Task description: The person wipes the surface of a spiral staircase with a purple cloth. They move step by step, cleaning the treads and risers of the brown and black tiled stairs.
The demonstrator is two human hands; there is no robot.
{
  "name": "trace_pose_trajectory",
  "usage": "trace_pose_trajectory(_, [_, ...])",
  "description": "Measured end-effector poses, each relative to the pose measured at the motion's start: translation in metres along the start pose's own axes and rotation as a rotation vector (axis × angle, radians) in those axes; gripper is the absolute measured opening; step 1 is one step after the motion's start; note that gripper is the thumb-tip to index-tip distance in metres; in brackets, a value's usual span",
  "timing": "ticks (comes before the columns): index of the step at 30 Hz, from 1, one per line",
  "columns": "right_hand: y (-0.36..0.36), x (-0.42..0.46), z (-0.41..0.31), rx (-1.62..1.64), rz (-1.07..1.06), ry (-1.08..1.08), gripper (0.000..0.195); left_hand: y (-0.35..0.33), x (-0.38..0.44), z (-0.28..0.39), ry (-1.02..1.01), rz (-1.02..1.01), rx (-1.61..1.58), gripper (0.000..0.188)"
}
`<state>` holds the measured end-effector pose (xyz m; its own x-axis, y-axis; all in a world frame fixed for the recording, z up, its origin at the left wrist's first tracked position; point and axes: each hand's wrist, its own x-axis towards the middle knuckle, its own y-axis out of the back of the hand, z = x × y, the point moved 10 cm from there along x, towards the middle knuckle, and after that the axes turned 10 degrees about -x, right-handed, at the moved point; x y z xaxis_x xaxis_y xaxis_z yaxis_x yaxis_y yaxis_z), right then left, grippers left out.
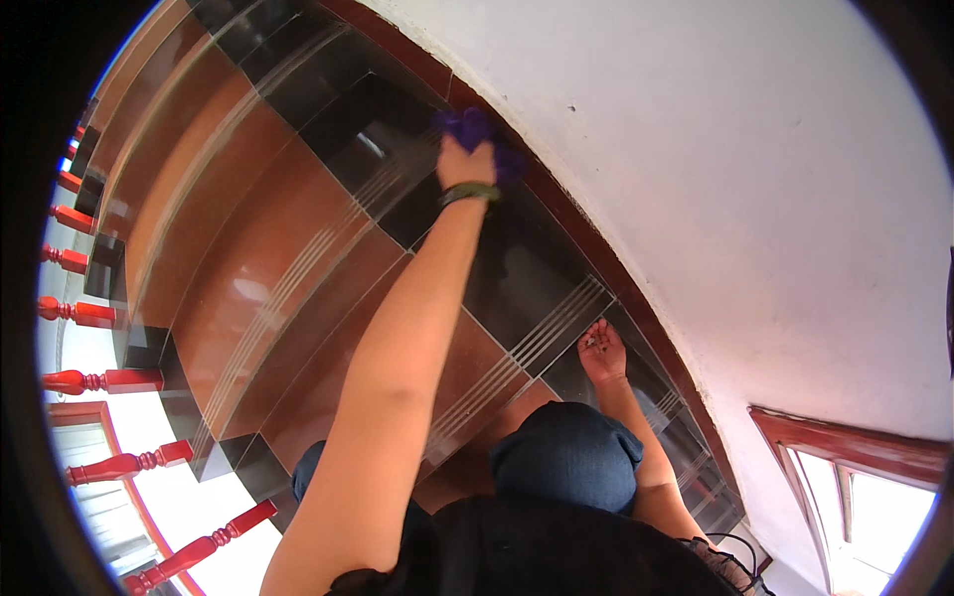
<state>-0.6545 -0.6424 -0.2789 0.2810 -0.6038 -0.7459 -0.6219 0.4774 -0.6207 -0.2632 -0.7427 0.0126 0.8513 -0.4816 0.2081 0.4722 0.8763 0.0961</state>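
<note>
At the upper middle, my left hand (466, 160) grips a purple cloth (469, 128) against the dark stair tile beside the wall. The hand and cloth are blurred, and a green bangle (469, 193) circles the wrist. Lower on the right, my right hand (604, 350) lies palm up near the stair edge, fingers slightly curled. A few small bits (594, 342) rest in it, too small to identify. Under my left arm, glossy tiled stairs (298, 298) in brown and black show pale grooved lines along their edges.
A dark red skirting (622, 276) follows the white wall (715, 186) on the right. Red turned balusters (127, 463) line the stairs' left side. My knee in blue denim (566, 456) is close below my right hand. A red-framed window (857, 454) sits at lower right.
</note>
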Motion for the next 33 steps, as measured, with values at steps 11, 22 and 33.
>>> trace_pose_trajectory(11, [-0.019, -0.006, -0.003, -0.235, 0.006, 0.134, 0.019, -0.105, -0.294, -0.085, 0.230, -0.798, 0.132, 0.069])
trace_pose_trajectory(22, [0.000, 0.003, 0.000, -0.117, 0.073, 0.114, 0.019, -0.018, 0.024, 0.039, -0.115, 0.043, 0.048, 0.036])
trace_pose_trajectory(33, [0.013, 0.009, 0.001, -0.065, -0.075, 0.091, 0.017, -0.069, -0.345, -0.045, -0.024, -1.502, 0.005, 0.049])
